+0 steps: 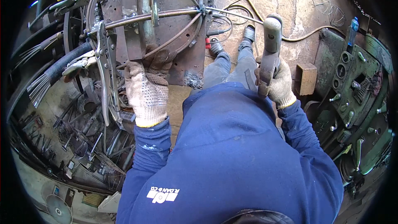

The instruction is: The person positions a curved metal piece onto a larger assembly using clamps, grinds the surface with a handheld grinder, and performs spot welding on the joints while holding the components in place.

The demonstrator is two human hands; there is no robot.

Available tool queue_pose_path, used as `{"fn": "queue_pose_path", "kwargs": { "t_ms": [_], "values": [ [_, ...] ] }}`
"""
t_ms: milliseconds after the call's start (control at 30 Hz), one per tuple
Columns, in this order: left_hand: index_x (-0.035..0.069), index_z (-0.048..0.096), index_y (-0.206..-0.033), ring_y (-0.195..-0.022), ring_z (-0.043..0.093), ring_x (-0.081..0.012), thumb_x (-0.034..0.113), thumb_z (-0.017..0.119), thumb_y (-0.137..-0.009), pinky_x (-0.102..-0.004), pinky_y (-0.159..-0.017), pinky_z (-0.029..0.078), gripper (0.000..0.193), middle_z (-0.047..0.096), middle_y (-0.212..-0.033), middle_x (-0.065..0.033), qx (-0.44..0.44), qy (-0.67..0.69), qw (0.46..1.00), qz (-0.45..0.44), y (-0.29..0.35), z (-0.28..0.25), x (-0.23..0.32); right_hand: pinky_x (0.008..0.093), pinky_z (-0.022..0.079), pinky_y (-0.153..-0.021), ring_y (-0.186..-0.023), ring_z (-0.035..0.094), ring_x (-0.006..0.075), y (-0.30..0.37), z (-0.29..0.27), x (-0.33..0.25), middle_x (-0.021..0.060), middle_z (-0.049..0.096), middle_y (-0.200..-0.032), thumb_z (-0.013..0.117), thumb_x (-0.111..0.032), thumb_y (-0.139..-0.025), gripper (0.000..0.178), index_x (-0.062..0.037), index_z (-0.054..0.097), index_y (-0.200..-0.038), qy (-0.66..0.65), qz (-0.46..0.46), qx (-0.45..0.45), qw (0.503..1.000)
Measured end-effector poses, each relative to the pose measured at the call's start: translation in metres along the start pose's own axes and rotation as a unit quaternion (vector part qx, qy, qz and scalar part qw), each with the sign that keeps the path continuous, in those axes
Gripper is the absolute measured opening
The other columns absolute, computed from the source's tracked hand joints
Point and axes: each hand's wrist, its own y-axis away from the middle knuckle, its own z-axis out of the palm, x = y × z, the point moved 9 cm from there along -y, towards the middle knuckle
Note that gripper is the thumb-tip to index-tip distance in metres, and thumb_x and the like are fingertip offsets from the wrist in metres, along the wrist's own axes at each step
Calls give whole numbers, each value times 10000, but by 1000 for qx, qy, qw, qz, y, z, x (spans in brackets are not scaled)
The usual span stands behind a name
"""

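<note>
My left hand (148, 89), in a dotted, soiled work glove, is at the near edge of a rusty steel plate (182, 58). Its darkened fingers curl around a curved metal rod (174, 38), part of a round frame of bent rods. These rods meet at a joint (203, 10) on the plate's right side. Locking pliers (102, 54) clamp the frame left of my hand. My right hand (282, 84), gloved too, is closed around a grey elongated piece (271, 43) with a rounded end and small hole. Its kind is unclear, and it hides most of my fingers.
More locking pliers (154, 4) hang on the frame. Cables and a hose (309, 37) trail over the floor. A wooden block (306, 79) stands beside my right arm, near a green machine (352, 87) with levers. Scrap metal and tools (89, 137) lie at lower left.
</note>
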Motion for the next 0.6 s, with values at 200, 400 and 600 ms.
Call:
{"fn": "queue_pose_path", "kwargs": {
  "t_ms": [200, 400, 600],
  "values": [
    [88, 477, -1309, -1115, 607, -340, 226, 451, -1011, -488, -963, 504, 330, 568, -1272, -182, -15, -96, 994, 43, -1, 2, 5, 248, 513, -559, -616, 615, 98, 1, 0, 1, 29, 639, -763, 801, -92, -760, 388, -5, 595, -1077, 47, 3, -10, 999],
    [86, 483, -1314, -1126, 599, -348, 275, 482, -1000, -495, -957, 505, 367, 567, -1280, -180, -11, 23, 1000, -4, 2, 8, 0, 257, 516, -569, -616, 614, 109, 1, 3, 0, 38, 643, -774, 797, -83, -763, 397, -5, 589, -1092, 7, 21, -20, 1000],
    [82, 474, -1334, -1170, 569, -361, 294, 438, -1012, -522, -996, 467, 386, 558, -1297, -176, -18, 16, 1000, -4, 1, 14, 3, 286, 532, -643, -712, 632, 140, 3, 8, 6, 54, 647, -852, 770, -78, -760, 439, 6, 570, -1143, -126, 129, 16, 983]
  ]
}}
